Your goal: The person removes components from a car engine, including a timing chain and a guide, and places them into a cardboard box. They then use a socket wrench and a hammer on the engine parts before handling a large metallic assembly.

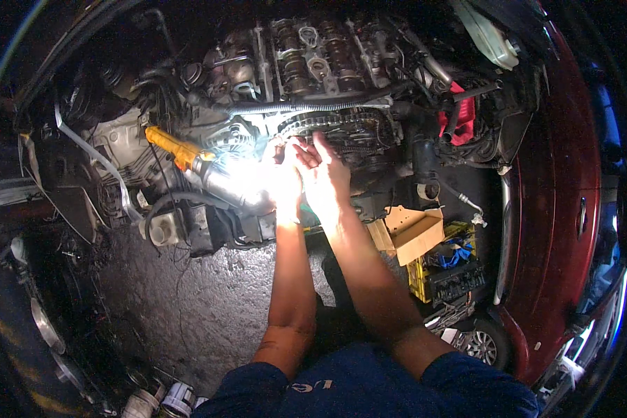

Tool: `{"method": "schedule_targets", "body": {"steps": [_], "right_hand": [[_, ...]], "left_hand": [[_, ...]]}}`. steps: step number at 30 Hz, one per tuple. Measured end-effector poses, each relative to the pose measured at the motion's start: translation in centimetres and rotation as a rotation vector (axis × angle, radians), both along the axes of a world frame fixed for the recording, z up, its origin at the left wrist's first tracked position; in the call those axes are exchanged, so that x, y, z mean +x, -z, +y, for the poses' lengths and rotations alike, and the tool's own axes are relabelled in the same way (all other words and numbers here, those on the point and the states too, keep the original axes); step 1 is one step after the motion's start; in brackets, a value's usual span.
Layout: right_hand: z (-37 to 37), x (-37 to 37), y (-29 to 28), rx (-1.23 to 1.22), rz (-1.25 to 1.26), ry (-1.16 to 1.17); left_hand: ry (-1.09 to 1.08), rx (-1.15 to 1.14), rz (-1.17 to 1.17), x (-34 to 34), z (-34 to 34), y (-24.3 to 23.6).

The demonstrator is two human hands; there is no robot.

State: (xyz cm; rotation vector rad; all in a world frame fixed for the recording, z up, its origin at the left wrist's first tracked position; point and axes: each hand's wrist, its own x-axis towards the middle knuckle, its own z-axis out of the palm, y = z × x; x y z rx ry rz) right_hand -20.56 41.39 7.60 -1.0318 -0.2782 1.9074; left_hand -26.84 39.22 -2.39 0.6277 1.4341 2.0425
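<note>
Both hands meet over the front of an opened car engine, beside its chain. My left hand is strongly washed out by light; its fingertips are bent inward, close to those of the other hand. My right hand has its fingers drawn together near the left fingertips, with one finger raised toward the chain. Whatever lies between the fingers is lost in the glare. Just left of the hands, a work lamp with a yellow handle shines onto them.
A ribbed hose crosses above the chain. Red plastic sits in the bay at right. Lower right are an open cardboard box and a yellow crate of parts. A dark red car panel borders the right; containers stand lower left.
</note>
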Motion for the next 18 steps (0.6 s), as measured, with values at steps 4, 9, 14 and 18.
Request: {"method": "schedule_targets", "body": {"steps": [4, 9, 14, 18], "right_hand": [[0.1, -0.1, 0.8, 0.074, -0.002, 0.114], [0.0, 0.0, 0.5, 0.227, -0.133, 0.045], [0.9, 0.7, -0.6, -0.11, 0.052, -0.149], [0.9, 1.0, -0.4, -0.155, 0.191, -0.046]], "left_hand": [[-0.035, -0.138, 0.03, -0.2, 0.4, 0.2], [-0.039, -0.169, -0.025, -0.1, 0.3, 1.0], [0.037, 0.109, -0.1, -0.2, -0.4, 2.0], [0.035, -0.005, -0.088, 0.1, 0.0, 1.6]]}}
